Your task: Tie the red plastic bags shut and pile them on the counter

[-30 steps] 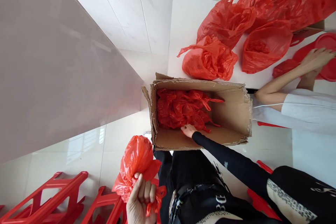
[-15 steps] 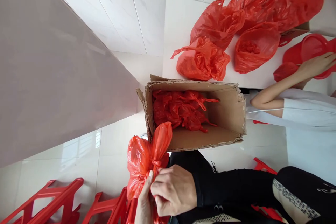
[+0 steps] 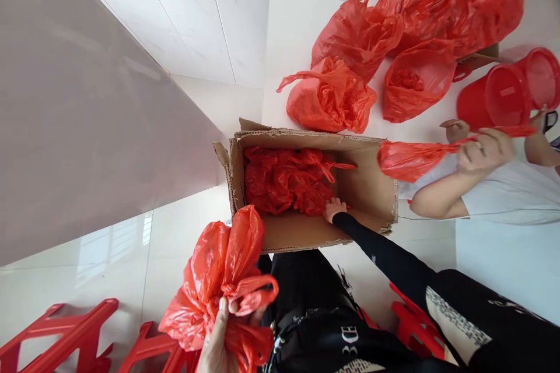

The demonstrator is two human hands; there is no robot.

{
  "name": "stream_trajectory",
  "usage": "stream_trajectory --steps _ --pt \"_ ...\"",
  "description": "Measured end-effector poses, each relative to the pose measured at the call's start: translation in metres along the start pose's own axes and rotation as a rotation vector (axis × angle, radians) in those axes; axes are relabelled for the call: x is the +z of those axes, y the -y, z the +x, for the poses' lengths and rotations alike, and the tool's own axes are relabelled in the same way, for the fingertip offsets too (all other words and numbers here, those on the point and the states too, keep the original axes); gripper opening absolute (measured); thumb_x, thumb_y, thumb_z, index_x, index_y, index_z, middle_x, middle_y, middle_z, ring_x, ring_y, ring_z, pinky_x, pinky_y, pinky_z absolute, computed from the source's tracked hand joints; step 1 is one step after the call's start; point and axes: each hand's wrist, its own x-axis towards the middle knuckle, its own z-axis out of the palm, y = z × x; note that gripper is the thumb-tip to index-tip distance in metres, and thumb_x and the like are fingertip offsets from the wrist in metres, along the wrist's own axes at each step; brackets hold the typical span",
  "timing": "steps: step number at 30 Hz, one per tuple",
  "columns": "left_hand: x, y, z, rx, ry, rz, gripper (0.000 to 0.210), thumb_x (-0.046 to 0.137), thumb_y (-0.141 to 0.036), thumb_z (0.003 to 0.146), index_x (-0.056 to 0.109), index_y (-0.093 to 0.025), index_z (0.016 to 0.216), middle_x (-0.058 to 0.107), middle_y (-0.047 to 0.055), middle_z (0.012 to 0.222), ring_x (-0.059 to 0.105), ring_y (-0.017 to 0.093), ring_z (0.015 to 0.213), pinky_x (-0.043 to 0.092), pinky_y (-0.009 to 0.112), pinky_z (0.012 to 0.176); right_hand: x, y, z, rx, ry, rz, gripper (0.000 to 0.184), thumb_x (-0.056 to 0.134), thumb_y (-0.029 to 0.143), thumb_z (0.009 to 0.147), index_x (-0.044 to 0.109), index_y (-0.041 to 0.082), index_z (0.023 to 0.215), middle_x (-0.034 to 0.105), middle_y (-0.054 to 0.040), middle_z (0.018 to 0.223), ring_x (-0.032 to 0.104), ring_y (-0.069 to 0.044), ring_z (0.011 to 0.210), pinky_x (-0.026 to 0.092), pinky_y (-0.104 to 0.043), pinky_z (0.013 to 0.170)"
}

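My left hand [image 3: 219,335] is closed around the gathered neck of a red plastic bag [image 3: 205,271]. The bag is knotted and puffed out, and a loop of its handle sticks out to the right of my thumb. Inside the cardboard box [image 3: 371,227], my right hand [image 3: 335,208] reaches down with its fingers spread against the near side of several tied red bags [image 3: 286,180]. Those bags fill the left part of the box, and their contents are hidden. Part of my right fingertips is hard to make out.
Several larger red bags [image 3: 330,96] stand on a white table [image 3: 284,29] behind the box, with red buckets [image 3: 494,96] to the right. A co-worker's hand [image 3: 485,151] holds a red bag [image 3: 411,160] over the box's right end. Red stools [image 3: 61,332] are at lower left.
My right hand has let go of the knotted bag and moved into the box. My left hand has shifted left with the bag. The co-worker now holds a red bag near the box.
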Motion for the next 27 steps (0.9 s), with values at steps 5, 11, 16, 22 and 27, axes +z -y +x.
stream_trajectory --steps 5,11,16,22,27 --pt "0.002 -0.001 0.001 -0.064 -0.033 -0.014 0.018 0.076 -0.027 0.077 0.065 -0.019 0.089 0.07 0.005 0.089 0.068 0.02 0.083 0.058 0.023 0.061 0.005 -0.033 0.001 0.087 0.047 -0.032 0.02 0.06 0.036 0.098 0.066 0.021 0.109 0.065 -0.0089 0.115 0.064 -0.018 0.098 0.056 -0.034 0.084" --pt "0.003 0.0 0.0 -0.062 0.024 -0.106 0.042 0.073 -0.032 0.083 0.039 -0.021 0.062 0.036 -0.008 0.052 0.032 0.008 0.04 0.039 0.024 0.039 0.008 -0.009 -0.025 0.043 0.035 -0.012 0.024 0.058 0.035 0.098 0.065 0.014 0.091 0.066 -0.0021 0.084 0.063 -0.015 0.076 0.053 -0.032 0.075" --pt "0.015 0.018 0.0 -0.036 0.073 -0.151 0.055 0.087 -0.026 0.065 0.033 -0.022 0.059 0.032 -0.009 0.049 0.029 0.007 0.037 0.028 0.025 0.032 -0.004 0.07 -0.095 -0.183 -0.013 0.086 0.019 0.047 0.027 0.099 0.064 0.019 0.093 0.069 -0.0006 0.085 0.064 -0.013 0.077 0.044 -0.024 0.073" --pt "0.032 0.031 0.005 -0.078 0.098 0.019 0.047 0.086 -0.037 0.071 0.044 -0.019 0.06 0.034 -0.009 0.046 0.031 0.006 0.036 0.027 0.02 0.033 0.024 0.153 -0.161 -0.755 -0.017 0.027 0.009 0.055 0.027 0.092 0.057 0.021 0.086 0.067 0.0009 0.082 0.06 -0.014 0.075 0.043 -0.025 0.076" --pt "0.037 0.022 0.014 -0.119 0.085 0.166 0.033 0.087 -0.023 0.064 0.054 -0.018 0.065 0.04 -0.008 0.047 0.04 0.008 0.041 0.034 0.02 0.038 0.03 0.147 -0.149 -0.891 0.111 0.079 0.016 0.057 0.034 0.095 0.063 0.021 0.089 0.07 0.0004 0.083 0.062 -0.014 0.076 0.045 -0.024 0.076"
